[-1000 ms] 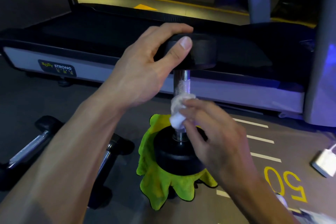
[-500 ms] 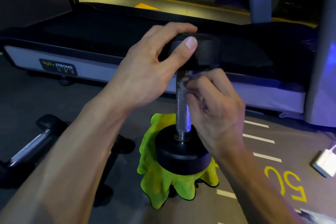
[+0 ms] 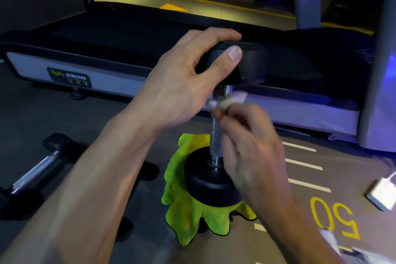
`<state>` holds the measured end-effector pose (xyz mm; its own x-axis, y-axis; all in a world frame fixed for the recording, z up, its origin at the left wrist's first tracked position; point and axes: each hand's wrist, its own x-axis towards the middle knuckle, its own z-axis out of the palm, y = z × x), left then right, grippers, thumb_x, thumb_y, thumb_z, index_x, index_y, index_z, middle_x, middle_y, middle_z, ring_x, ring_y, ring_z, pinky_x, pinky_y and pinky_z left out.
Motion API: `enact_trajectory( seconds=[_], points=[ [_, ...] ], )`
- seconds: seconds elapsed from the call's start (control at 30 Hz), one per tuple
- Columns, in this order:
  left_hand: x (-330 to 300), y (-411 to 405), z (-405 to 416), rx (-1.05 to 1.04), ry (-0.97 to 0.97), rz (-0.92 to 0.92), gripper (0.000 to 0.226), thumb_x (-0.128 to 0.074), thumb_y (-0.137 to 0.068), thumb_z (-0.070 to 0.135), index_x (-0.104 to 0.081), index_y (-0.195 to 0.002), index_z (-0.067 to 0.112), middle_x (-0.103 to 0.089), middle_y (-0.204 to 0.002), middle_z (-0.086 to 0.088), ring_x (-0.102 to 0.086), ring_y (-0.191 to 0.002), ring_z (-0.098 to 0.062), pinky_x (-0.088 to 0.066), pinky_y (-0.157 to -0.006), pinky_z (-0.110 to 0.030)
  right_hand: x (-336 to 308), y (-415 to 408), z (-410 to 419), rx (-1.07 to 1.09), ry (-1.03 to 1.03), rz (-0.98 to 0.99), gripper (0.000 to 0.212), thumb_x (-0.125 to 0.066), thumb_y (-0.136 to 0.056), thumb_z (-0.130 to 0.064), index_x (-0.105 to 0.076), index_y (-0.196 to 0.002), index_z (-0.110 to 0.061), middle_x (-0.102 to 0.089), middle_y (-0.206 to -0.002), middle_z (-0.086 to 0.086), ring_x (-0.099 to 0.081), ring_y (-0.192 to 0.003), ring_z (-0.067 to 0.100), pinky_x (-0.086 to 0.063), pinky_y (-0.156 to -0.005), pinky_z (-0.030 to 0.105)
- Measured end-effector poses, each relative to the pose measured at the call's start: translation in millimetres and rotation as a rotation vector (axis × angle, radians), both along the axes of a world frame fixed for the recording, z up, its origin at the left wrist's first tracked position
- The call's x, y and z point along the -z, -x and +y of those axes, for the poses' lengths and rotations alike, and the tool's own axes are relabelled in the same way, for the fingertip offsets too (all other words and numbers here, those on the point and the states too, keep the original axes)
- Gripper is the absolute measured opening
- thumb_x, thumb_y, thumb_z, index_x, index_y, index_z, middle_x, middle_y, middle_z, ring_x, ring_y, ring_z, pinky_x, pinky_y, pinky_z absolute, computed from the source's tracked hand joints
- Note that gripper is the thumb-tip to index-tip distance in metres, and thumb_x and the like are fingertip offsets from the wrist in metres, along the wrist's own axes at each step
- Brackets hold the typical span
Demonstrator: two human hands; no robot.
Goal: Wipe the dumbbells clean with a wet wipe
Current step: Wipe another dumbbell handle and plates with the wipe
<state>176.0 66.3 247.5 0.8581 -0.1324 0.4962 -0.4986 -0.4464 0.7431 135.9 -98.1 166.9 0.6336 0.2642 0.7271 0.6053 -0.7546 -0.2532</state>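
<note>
I'm looking down at a dark grey gym floor (image 3: 321, 231) painted with white stripes (image 3: 304, 165) and a yellow "50" (image 3: 334, 218). A treadmill (image 3: 128, 34) with a black belt and grey side rail spans the view ahead. Dim light, with a blue glow (image 3: 393, 60) at right.

The dumbbell (image 3: 216, 180) has black heads and a cross-hatched silver bar. The wipe (image 3: 230, 100) is white, the cloth (image 3: 188, 216) lime green, the floor number (image 3: 334, 218) yellow.
</note>
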Motion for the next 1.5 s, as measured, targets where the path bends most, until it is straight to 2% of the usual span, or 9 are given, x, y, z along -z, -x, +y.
enact_trajectory(
  seconds=[0.13, 0.3, 0.47, 0.57, 0.7, 0.93, 1.13, 1.27, 1.5],
  points=[
    [1, 0, 0, 0.012, 0.016, 0.012, 0.035, -0.051, -0.1, 0.052, -0.063, -0.132, 0.042, -0.059, -0.117, 0.02, -0.058, -0.114, 0.007, -0.043, -0.099, -0.012, 3, 8, -7, -0.043, 0.05, 0.064, 0.038, -0.06, -0.094, 0.0, -0.07, -0.129, -0.011, -0.056, -0.119, 0.0, -0.059, -0.104, 0.021, -0.036, -0.1, 0.01],
    [2, -1, 6, 0.025, 0.053, 0.026, 0.038, -0.061, -0.095, 0.051, -0.064, -0.131, 0.039, -0.063, -0.125, 0.015, -0.061, -0.117, 0.002, -0.05, -0.104, -0.028, -17, 1, -10, -0.057, 0.065, 0.147, 0.041, -0.056, -0.098, -0.008, -0.063, -0.138, -0.015, -0.052, -0.129, 0.001, -0.056, -0.112, 0.021, -0.049, -0.094, 0.028],
    [6, 2, 11, 0.039, 0.036, 0.002, 0.045, -0.067, -0.092, 0.054, -0.063, -0.133, 0.035, -0.065, -0.123, 0.012, -0.063, -0.113, -0.002, -0.049, -0.1, -0.026, 6, 38, -26, -0.182, 0.244, 0.355, 0.037, -0.047, -0.094, -0.023, -0.069, -0.124, -0.023, -0.053, -0.115, -0.01, -0.052, -0.099, 0.012, -0.042, -0.091, 0.02],
    [5, 6, 9, 0.07, 0.046, -0.011, 0.045, -0.069, -0.094, 0.048, -0.063, -0.135, 0.031, -0.065, -0.125, 0.008, -0.063, -0.115, -0.005, -0.05, -0.102, -0.029, -4, 53, -10, -0.067, 0.304, 0.453, 0.042, -0.04, -0.096, -0.04, -0.07, -0.12, -0.024, -0.056, -0.111, -0.006, -0.05, -0.099, 0.017, -0.045, -0.091, 0.03],
    [4, 10, 8, 0.122, 0.06, -0.017, 0.044, -0.071, -0.094, 0.041, -0.063, -0.135, 0.027, -0.063, -0.127, 0.004, -0.063, -0.115, -0.005, -0.05, -0.101, -0.027, -2, 66, 16, 0.073, 0.363, 0.45, 0.042, -0.035, -0.096, -0.04, -0.069, -0.107, -0.019, -0.056, -0.105, 0.0, -0.053, -0.098, 0.024, -0.048, -0.088, 0.038],
    [8, 9, 17, 0.194, 0.121, -0.025, 0.042, -0.074, -0.094, 0.03, -0.064, -0.134, 0.023, -0.062, -0.13, -0.003, -0.062, -0.117, -0.008, -0.049, -0.101, -0.026, 1, 45, -18, -0.139, 0.035, 0.445, 0.034, -0.042, -0.097, -0.028, -0.076, -0.099, -0.029, -0.058, -0.107, -0.028, -0.056, -0.104, -0.004, -0.035, -0.092, 0.003],
    [7, 3, 24, 0.257, 0.114, -0.004, 0.043, -0.073, -0.095, 0.025, -0.063, -0.136, 0.018, -0.061, -0.134, -0.005, -0.06, -0.118, -0.005, -0.045, -0.101, -0.021, 14, 36, -22, -0.137, -0.161, 0.465, 0.037, -0.043, -0.092, -0.027, -0.08, -0.086, -0.026, -0.065, -0.099, -0.023, -0.064, -0.095, 0.004, -0.04, -0.076, 0.007],
    [8, 2, 26, 0.287, 0.139, 0.008, 0.041, -0.073, -0.095, 0.021, -0.063, -0.135, 0.017, -0.061, -0.132, -0.005, -0.061, -0.117, -0.004, -0.045, -0.1, -0.019, 22, 26, -32, -0.066, -0.167, 0.437, 0.039, -0.042, -0.091, -0.028, -0.079, -0.082, -0.021, -0.067, -0.097, -0.015, -0.064, -0.096, 0.005, -0.05, -0.078, 0.022],
    [10, 2, 21, 0.265, 0.149, -0.033, 0.04, -0.074, -0.094, 0.025, -0.064, -0.133, 0.022, -0.062, -0.132, -0.007, -0.062, -0.116, -0.007, -0.046, -0.098, -0.02, 16, 56, -15, -0.044, 0.0, 0.351, 0.029, -0.047, -0.098, -0.031, -0.076, -0.1, -0.028, -0.057, -0.106, -0.02, -0.056, -0.099, 0.001, -0.036, -0.092, 0.002]
  ],
)
